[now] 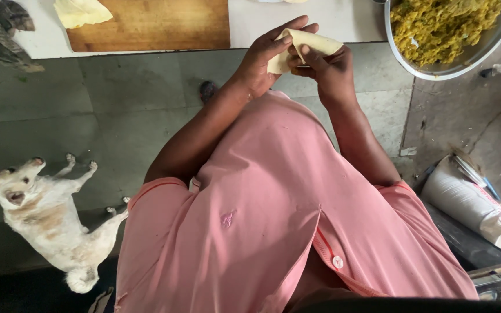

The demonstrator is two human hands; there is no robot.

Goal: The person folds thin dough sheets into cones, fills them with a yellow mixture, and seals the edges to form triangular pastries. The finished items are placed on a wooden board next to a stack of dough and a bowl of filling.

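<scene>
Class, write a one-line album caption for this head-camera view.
Both hands, left and right, fold a dough sheet beside a filling bowl.

A white counter (320, 20) runs along the top of the view, from about ten o'clock to one o'clock. On it, at eleven o'clock, lies a wooden board (158, 23), and a pale sheet of dough (79, 11) rests on the board's left corner. Further left, at ten o'clock, a dark striped cloth (4, 32) lies over the counter's edge. At one o'clock a metal bowl (430, 69) of yellow-green filling (445, 26) sits at the counter's right end, possibly overhanging it; the view does not settle that. Below, a grey tiled floor (117, 110) carries a pale dog (47, 220) at eight o'clock and a white sack (465, 200) at four o'clock.
</scene>
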